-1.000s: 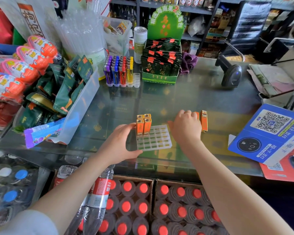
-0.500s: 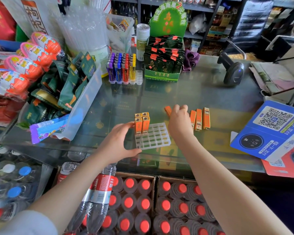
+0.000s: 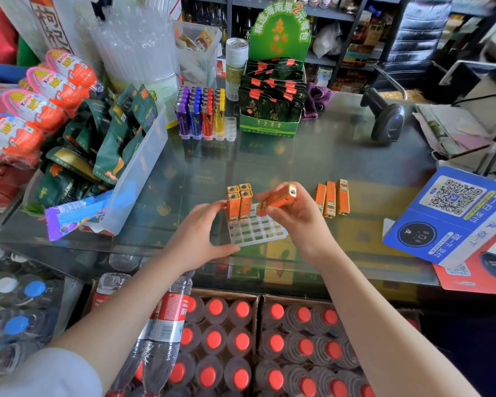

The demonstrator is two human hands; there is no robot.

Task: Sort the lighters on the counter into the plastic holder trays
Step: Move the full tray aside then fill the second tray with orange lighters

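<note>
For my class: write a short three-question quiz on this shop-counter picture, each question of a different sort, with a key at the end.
1. True or false: four orange lighters stand upright in the clear tray.
2. How many orange lighters lie loose on the glass counter?
3. The right hand holds: A) a barcode scanner B) an orange lighter C) a water bottle.

Key
1. True; they fill the tray's far left corner.
2. Three loose lighters, side by side to the right of the tray.
3. B; the held lighter is tilted above the tray, while the left hand grips the tray's left edge.
</note>
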